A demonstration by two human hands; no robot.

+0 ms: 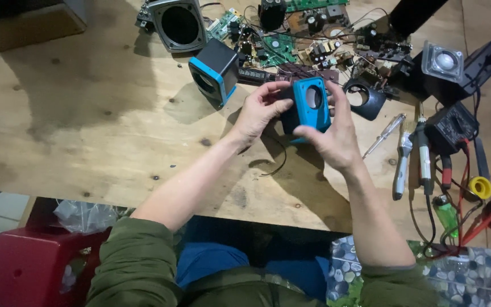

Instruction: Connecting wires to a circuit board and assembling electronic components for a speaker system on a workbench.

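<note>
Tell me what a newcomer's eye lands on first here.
First, the blue speaker shell at the centre, held between the left hand and the right hand above the wooden table. Next, a matching blue-and-black speaker lying just up and left, and the tangle of circuit boards along the far edge.

Scuffed wooden bench [86, 125] with blue speaker [216, 73], circuit boards [291, 40], screwdrivers [413, 153], multimeter [453, 128].

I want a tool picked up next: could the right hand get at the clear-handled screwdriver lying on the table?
Probably yes. The screwdriver lies bare on the wooden table just beside the right hand, nothing between them, but that hand first has to let go of the blue speaker housing.
</note>
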